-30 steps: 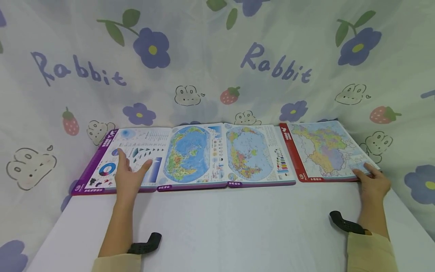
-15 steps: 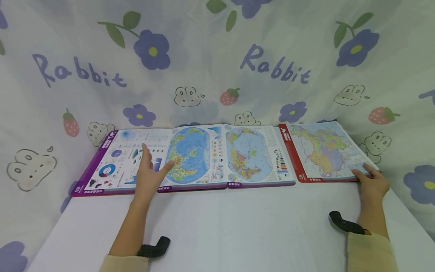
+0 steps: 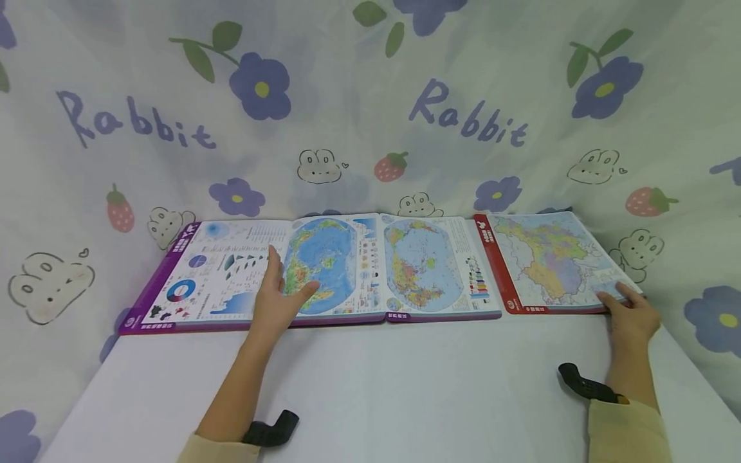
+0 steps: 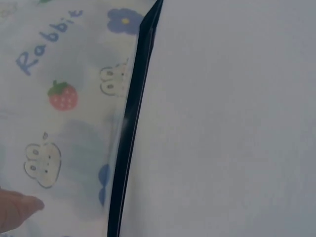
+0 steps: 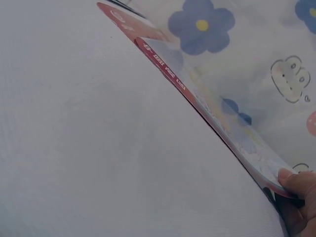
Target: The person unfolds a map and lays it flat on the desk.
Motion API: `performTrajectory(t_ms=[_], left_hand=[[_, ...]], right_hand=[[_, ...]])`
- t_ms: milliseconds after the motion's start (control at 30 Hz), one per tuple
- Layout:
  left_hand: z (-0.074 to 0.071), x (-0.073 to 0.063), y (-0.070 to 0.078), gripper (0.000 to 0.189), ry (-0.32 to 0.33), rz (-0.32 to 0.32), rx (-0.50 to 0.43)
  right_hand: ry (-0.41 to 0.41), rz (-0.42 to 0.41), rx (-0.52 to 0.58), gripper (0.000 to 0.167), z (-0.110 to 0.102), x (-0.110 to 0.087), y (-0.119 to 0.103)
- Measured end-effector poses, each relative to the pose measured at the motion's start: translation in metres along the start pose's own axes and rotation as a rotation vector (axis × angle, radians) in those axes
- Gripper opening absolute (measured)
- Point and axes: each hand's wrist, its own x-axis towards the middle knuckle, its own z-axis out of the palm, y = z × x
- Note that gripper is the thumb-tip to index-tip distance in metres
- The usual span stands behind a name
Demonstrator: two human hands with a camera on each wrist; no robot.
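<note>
In the head view my left hand [image 3: 280, 292] hovers with its fingers extended and thumb spread. It is in front of the seam between a purple-edged chart [image 3: 197, 270] and a blue world map [image 3: 324, 263]; whether it touches them I cannot tell. One fingertip [image 4: 19, 210] shows at the lower left of the left wrist view. My right hand [image 3: 631, 315] pinches the near right corner of a red-edged map [image 3: 550, 257]. In the right wrist view its thumb [image 5: 296, 181] lies on top of that red-edged map [image 5: 224, 121], with fingers under the edge.
A second world map [image 3: 428, 263] lies between the blue one and the red-edged map. All lie in a row on the white table [image 3: 428, 386], against a rabbit-print curtain [image 3: 359, 83]. A dark strip [image 4: 131, 123] runs along the table in the left wrist view.
My left hand has slid to the right, from over the chart to its seam with the blue world map. The right hand keeps hold of the red-edged map's corner.
</note>
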Motion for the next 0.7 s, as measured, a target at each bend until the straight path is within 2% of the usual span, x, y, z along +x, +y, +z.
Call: performTrajectory(t_ms=[167, 467, 700], left_hand=[[0.017, 0.005, 0.010, 0.107, -0.027, 0.007, 0.008], [0.049, 0.013, 0.023, 0.110, -0.033, 0.043, 0.061], [0.067, 0.016, 0.029, 0.108, -0.054, 0.059, 0.028]], right_hand=[[0.001, -0.020, -0.016, 0.064, -0.001, 0.001, 0.001], [0.005, -0.051, -0.033, 0.061, -0.001, 0.001, 0.003], [0.003, -0.041, -0.037, 0.061, -0.001, 0.002, 0.003]])
